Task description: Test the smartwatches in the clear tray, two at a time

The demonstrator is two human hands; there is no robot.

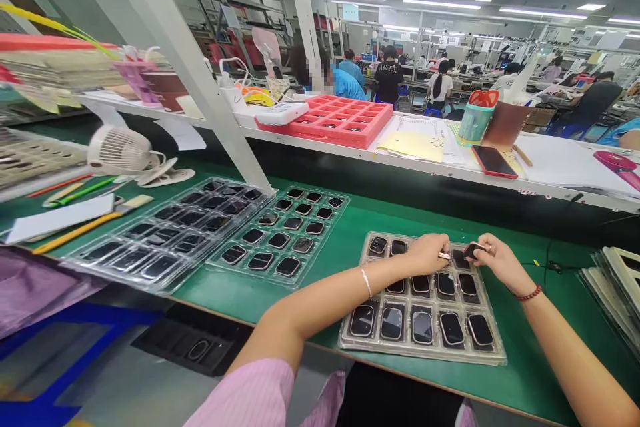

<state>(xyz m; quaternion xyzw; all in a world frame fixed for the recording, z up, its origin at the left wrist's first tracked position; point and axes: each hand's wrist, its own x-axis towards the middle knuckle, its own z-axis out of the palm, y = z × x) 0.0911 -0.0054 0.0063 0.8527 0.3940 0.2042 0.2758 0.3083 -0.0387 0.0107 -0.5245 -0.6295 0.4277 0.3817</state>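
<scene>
A clear plastic tray (pixel 423 349) on the green bench holds rows of square smartwatch faces with dark screens and pale frames. Over its far right part, my right hand (pixel 496 260) pinches one dark smartwatch (pixel 471 251) between thumb and fingers, tilted up. Close on its left, my left hand (pixel 429 252) is closed above the far row, with a small pale-edged thing at the fingertips that I cannot make out. My left wrist and fingers hide some of the tray's pockets. A smartwatch (pixel 452 328) lies in the near row.
Another clear tray of watch faces (pixel 279 239) lies left of centre, beside stacked trays (pixel 160 240). A small white fan (pixel 120 149) and a yellow-handled brush (pixel 83 230) are farther left. The shelf carries a red foam box (pixel 345 137) and a phone (pixel 494 161). Trays (pixel 613 293) stand at right.
</scene>
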